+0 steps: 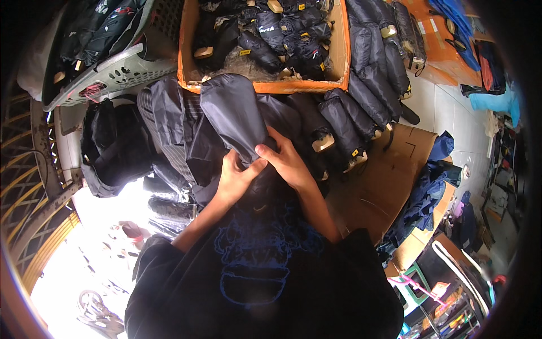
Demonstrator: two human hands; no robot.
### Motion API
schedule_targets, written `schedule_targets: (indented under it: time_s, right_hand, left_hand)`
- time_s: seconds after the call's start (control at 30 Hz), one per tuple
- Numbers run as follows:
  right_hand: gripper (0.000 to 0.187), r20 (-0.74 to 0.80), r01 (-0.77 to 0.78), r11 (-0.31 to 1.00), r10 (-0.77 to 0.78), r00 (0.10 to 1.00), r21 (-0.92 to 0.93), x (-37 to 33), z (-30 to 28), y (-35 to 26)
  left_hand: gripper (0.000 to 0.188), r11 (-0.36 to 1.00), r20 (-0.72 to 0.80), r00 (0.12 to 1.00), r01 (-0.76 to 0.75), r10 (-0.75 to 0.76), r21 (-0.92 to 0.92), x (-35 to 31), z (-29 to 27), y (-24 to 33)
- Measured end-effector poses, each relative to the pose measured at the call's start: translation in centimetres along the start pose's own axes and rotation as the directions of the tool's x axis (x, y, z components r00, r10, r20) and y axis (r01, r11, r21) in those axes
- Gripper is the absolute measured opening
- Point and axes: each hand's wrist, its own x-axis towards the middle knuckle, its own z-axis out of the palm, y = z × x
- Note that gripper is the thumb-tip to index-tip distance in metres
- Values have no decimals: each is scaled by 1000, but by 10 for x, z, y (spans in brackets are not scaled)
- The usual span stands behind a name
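Both hands, left (pixel 234 179) and right (pixel 287 163), fingers pinching a dark sleeve (pixel 234 116) over an umbrella; sleeved ones (pixel 361 107) lie right, more wait in far box (pixel 339 53)

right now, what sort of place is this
Probably a small workshop or packing room for folding umbrellas. Both hands, left hand and right hand, grip a dark fabric umbrella sleeve. An orange cardboard box holds sleeved dark umbrellas, and a grey plastic basket holds more.
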Motion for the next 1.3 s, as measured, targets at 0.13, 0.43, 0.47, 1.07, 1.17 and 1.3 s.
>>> schedule_targets:
  time_s: [0.13,0.43,0.47,1.07,1.17,1.3]
  right_hand:
    - [45,-38,56,998,-56,998,9,-2,4,2]
    - [20,-80,13,958,11,997,287,-2,7,9]
    - [17,-82,35,986,-22,996,164,-2,4,11]
    - [9,-66,317,938,-329,942,-140,0,-12,-11]
    - [11,32,289,943,-288,957,-165,-3,-18,-22]
    - [13,82,349,891,-340,937,-291,-4,-24,-24]
  left_hand:
    - [36,999,5,1000,-23,23,26,1,-5,-1]
    - [50,941,-65,998,-10,-13,-338,-1,-22,-4]
    - [52,940,-63,998,-32,12,-341,-1,-22,-2]
    - [39,968,-131,991,-69,38,-242,-12,6,9]
    - [38,980,-133,991,-45,19,-195,-16,6,7]
    - [39,981,-130,991,-62,38,-185,-15,7,12]
